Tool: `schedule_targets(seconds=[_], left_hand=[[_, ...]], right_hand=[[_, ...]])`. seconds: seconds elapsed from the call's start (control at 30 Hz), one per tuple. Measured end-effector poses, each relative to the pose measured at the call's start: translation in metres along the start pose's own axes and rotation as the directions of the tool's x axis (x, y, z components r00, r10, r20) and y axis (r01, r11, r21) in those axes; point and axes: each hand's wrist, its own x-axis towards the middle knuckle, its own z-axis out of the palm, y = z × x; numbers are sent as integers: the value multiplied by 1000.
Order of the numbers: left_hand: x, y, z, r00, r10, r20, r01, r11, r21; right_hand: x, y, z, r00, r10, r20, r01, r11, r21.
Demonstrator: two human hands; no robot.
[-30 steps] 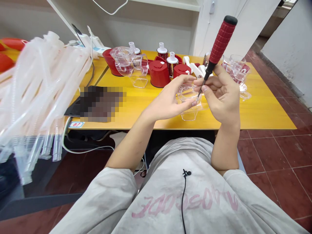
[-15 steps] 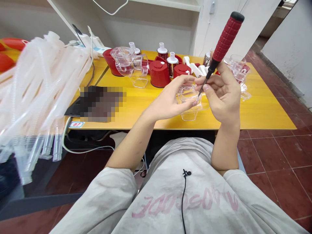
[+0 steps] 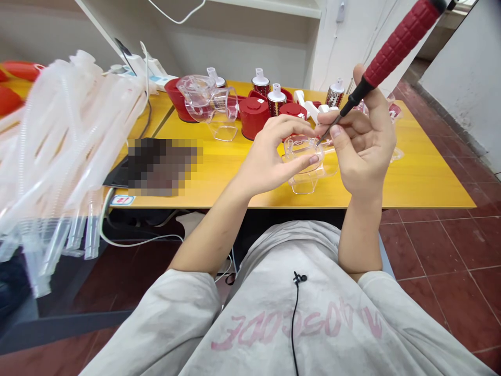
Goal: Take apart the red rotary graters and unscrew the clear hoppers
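A clear plastic part (image 3: pixel 305 175) stands near the front edge of the yellow table, below my hands. My left hand (image 3: pixel 270 151) grips its upper rim between thumb and fingers. In my right hand (image 3: pixel 366 138) is a screwdriver (image 3: pixel 399 44) with a red grip and black collar, held at a slant. Its thin metal tip points down at the top of the clear part, close to my left fingertips. Whether the tip touches the plastic is too small to tell.
Red housings (image 3: pixel 254 116), metal grater drums (image 3: pixel 276 99) and white pieces (image 3: pixel 311 108) stand behind my hands. Another clear part (image 3: pixel 211 102) is further left. Bagged clear tubes (image 3: pixel 74 141) fill the left side, beside a dark blurred item (image 3: pixel 156 167). A power strip (image 3: pixel 158 78) lies behind.
The screwdriver has tilted further to the right, and my right hand has shifted slightly right with it. My left fingers have moved a little, still on the clear part.
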Motion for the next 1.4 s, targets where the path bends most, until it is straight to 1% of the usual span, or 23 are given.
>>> schedule_targets(seconds=[0.1,0.2,0.27,0.37,0.43,0.47,0.5,0.57,0.63,0.67,0.73,0.83,0.93,1.0,1.1,1.17,1.27,1.4], left_hand=[[1,6,2,996,-28,-81,29,1000,5],[1,9,1,992,-57,-116,56,998,-4],[2,9,-5,990,-58,-126,60,998,9],[4,-1,-19,982,-87,-166,98,994,56],[5,-15,-28,969,-150,-197,174,979,110],[5,-23,-31,962,-194,-194,224,963,147],[4,-33,-32,955,-241,-175,272,943,189],[3,-51,-29,933,-348,-86,358,895,264],[1,-67,-20,887,-462,21,434,847,306],[0,-73,-15,862,-503,56,462,827,322],[-2,-83,-5,832,-548,86,490,799,350],[-6,-94,4,814,-572,105,500,781,375],[-10,-102,9,796,-589,140,503,773,387],[-12,-106,13,802,-579,150,491,781,386],[-13,-109,19,832,-536,146,463,814,351],[-14,-109,21,840,-521,152,448,824,348],[-14,-109,20,828,-535,165,454,814,362],[-13,-109,17,813,-544,207,479,827,293]], right_hand=[[-1,-3,10,999,11,-45,-11,1000,1],[-1,-5,17,997,26,-70,-24,999,23],[0,-4,18,995,35,-97,-32,999,33],[3,3,15,994,20,-107,-12,997,73],[6,10,12,995,-1,-105,10,996,90],[7,14,10,994,-9,-105,19,996,88],[9,18,9,994,-15,-109,25,996,83],[11,25,8,994,-21,-112,30,996,79],[13,30,8,995,-17,-103,27,995,95],[13,32,8,995,-10,-97,21,994,110],[14,35,9,997,6,-82,6,990,140],[13,39,10,998,21,-58,-12,987,159],[12,45,11,997,41,-63,-32,991,132],[11,48,10,996,59,-60,-54,995,88],[10,50,8,995,94,-26,-94,995,26],[10,49,7,994,107,-26,-106,994,19],[10,46,8,993,106,-51,-104,993,49],[14,51,9,994,93,-48,-90,993,76]])
